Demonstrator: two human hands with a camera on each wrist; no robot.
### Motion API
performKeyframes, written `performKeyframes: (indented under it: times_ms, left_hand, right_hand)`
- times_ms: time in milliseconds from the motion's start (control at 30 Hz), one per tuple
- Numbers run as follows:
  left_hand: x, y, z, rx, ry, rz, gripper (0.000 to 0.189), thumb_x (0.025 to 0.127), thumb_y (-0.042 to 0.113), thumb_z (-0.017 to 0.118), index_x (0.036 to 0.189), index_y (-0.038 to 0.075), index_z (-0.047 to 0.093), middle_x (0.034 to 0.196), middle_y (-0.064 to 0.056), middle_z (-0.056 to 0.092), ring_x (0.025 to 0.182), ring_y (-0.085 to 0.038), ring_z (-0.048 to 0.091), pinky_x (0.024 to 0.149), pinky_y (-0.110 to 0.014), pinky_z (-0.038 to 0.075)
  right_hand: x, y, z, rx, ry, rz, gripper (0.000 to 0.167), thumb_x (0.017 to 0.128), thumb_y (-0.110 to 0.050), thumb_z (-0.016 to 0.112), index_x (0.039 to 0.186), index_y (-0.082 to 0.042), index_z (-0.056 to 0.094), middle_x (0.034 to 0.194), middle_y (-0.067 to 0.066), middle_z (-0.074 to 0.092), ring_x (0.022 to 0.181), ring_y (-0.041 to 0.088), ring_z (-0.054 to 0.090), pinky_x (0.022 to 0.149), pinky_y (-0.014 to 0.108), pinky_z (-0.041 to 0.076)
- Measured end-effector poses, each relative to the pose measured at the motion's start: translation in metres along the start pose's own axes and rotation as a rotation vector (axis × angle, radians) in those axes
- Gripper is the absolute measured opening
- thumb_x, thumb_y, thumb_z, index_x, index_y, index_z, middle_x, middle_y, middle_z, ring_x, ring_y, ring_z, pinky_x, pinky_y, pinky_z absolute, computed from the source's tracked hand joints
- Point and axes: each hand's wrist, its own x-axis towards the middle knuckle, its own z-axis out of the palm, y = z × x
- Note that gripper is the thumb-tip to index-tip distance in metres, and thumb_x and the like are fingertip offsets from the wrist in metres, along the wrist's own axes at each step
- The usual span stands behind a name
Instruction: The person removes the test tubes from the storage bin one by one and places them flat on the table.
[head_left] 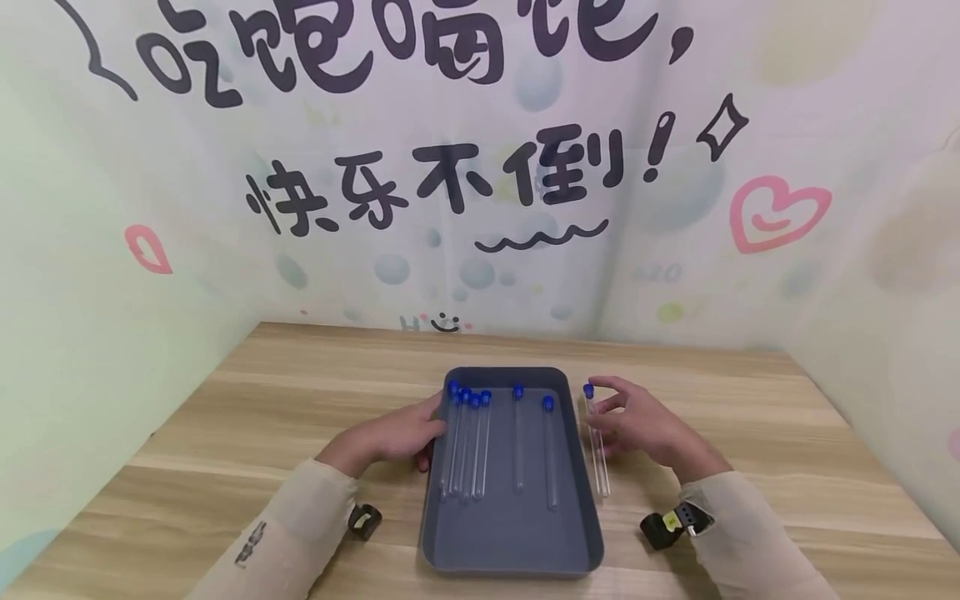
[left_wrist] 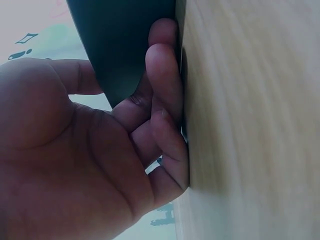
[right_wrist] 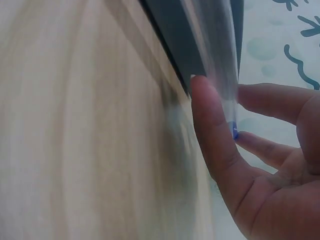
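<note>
Tray: grey tray (head_left: 510, 542) is our landmark; our left hand (head_left: 408, 432) grips its left wall, fingers curled low;
Held tube: clear tube (head_left: 597, 467) just right of the tray, blue cap (head_left: 588, 390) at its far end; our right hand (head_left: 637, 421) pinches it between thumb and fingers;
Other tubes: close group (head_left: 468, 446) by the tray's left wall; two more (head_left: 549, 458) spaced toward its right;
Handling: we judge a light, even pinch best; smooth sides may slip or roll; we should keep the tray steady, the tube's lower end clear of its right rim
</note>
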Motion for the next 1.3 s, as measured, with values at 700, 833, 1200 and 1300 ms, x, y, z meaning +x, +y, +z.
performKeyframes:
  times_ms: [700,833,1200,1300]
  left_hand:
    - [-0.0012,0.0012,-0.0014,-0.005,-0.005,0.013,0.062,0.104,0.010,0.033,0.161,0.016,0.010,0.080,-0.010,0.060,0.057,-0.019,0.059,0.055,-0.034,0.055]
    - [-0.0011,0.0012,-0.0014,-0.009,-0.006,0.016,0.062,0.104,0.010,0.032,0.161,0.016,0.009,0.079,-0.010,0.060,0.057,-0.019,0.059,0.055,-0.034,0.055]
    - [-0.0002,-0.0004,-0.0011,-0.011,-0.003,0.008,0.063,0.104,0.011,0.032,0.161,0.016,0.007,0.079,-0.010,0.061,0.058,-0.019,0.059,0.056,-0.035,0.055]
    - [0.0000,-0.0004,-0.0008,-0.008,0.000,0.006,0.063,0.104,0.011,0.033,0.161,0.017,0.008,0.078,-0.010,0.061,0.058,-0.019,0.059,0.056,-0.035,0.055]
  right_hand:
    - [0.0032,0.0043,0.0041,-0.124,0.030,0.032,0.067,0.092,-0.006,0.066,0.151,-0.002,0.035,0.116,0.022,0.058,0.079,0.022,0.067,0.067,0.038,0.062]
    - [0.0023,0.0037,0.0052,-0.155,0.038,0.029,0.064,0.092,-0.007,0.067,0.149,-0.001,0.038,0.114,0.022,0.059,0.079,0.022,0.066,0.064,0.037,0.062]
    - [-0.0010,0.0013,0.0076,-0.220,0.046,0.006,0.062,0.091,-0.007,0.069,0.146,0.000,0.041,0.109,0.021,0.061,0.073,0.019,0.064,0.060,0.038,0.061]
    - [-0.0016,0.0010,0.0079,-0.222,0.044,0.014,0.062,0.092,-0.007,0.069,0.146,0.000,0.041,0.109,0.021,0.061,0.073,0.019,0.064,0.060,0.038,0.061]
